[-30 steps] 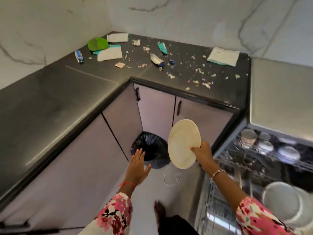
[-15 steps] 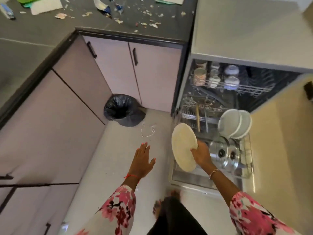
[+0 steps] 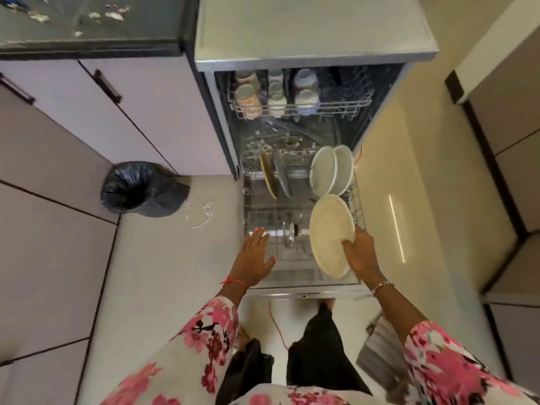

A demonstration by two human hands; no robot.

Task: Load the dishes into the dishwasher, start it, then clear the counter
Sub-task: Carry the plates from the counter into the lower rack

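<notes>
My right hand (image 3: 361,252) grips a cream plate (image 3: 330,233) by its lower right rim, holding it on edge over the right side of the pulled-out lower rack (image 3: 358,200) of the open dishwasher (image 3: 312,27). Two white plates (image 3: 331,169) stand upright in the rack just beyond it, and two more thin plates (image 3: 270,176) stand to the left. Steel lids (image 3: 287,233) lie in the rack near the front. My left hand (image 3: 257,257) hovers flat and empty over the rack's front left corner. Cups and jars (image 3: 274,97) sit in the upper rack.
A bin with a black bag (image 3: 134,187) stands on the floor by the cabinet corner, with a white scrap (image 3: 201,214) beside it. The dark counter (image 3: 87,21) at top left carries scattered litter. An orange cord (image 3: 276,325) trails on the floor near my feet.
I have turned from the counter to face the dishwasher. The plate in my right hand moved right and now hangs over the lower rack; my left hand moved over the rack's front left.
</notes>
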